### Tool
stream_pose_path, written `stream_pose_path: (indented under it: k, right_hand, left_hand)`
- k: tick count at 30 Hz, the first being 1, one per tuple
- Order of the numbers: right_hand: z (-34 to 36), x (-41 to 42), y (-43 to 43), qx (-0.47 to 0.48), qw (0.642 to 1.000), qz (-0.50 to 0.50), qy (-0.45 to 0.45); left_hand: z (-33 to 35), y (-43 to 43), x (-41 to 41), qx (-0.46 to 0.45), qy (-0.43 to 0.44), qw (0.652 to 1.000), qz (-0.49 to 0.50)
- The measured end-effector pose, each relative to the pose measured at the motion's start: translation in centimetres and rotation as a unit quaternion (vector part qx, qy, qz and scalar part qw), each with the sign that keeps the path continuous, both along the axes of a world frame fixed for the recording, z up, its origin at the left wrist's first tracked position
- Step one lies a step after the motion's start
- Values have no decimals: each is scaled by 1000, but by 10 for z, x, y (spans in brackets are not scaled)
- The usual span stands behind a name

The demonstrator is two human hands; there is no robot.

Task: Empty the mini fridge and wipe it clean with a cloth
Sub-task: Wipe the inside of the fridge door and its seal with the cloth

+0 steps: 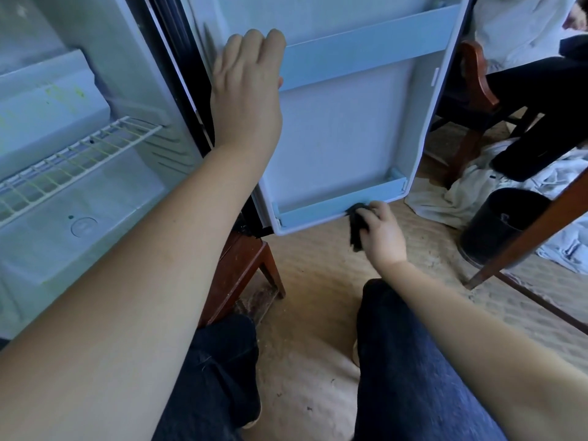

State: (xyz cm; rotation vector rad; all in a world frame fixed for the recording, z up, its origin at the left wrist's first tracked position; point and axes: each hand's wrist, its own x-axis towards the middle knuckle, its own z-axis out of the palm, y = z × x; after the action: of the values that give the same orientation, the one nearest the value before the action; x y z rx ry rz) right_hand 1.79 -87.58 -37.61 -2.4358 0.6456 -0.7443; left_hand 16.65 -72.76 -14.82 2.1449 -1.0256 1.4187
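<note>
- Left hand [248, 90], 11 o'clock, gripped the upper door shelf [366, 55]; a slip could have swung the door [334, 138].
- Right hand [380, 232], 5 o'clock, clutched the dark cloth [356, 226]; hard scrubbing could have unclipped the lower rail [311, 212].

Smooth matt plastic fridge door [343, 128], white wire shelf [79, 160], dark cloth [358, 224]

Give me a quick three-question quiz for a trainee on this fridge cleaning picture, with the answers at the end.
1. True or false: the right hand presses the dark cloth against the lower door shelf.
2. What does the left hand hold? A) the floor B) the upper door shelf C) a knee
3. Fill in: the fridge door stands ___.
Key: 1 true; 2 B; 3 open.
</note>
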Motion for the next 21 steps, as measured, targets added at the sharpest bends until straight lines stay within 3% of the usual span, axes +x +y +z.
stream_pose_path:
  k: [3,6,11,17,21]
  right_hand:
    - [-5,-7,-30,-4,995,-84,53]
    - [-2,2,-18,8,994,-91,67]
    - [2,20,46,-6,996,59,69]
    - [10,40,95,-44,972,173,156]
    - [14,34,79,-148,948,202,195]
  left_hand:
    - [-1,-1,0,-7,-1,1000,1]
    - [0,-2,1,-5,1,1000,0]
    - [-4,-3,2,-5,-5,1000,4]
    - [-4,0,0,-6,15,1000,-2]
    - [-4,8,-1,-6,30,999,-28]
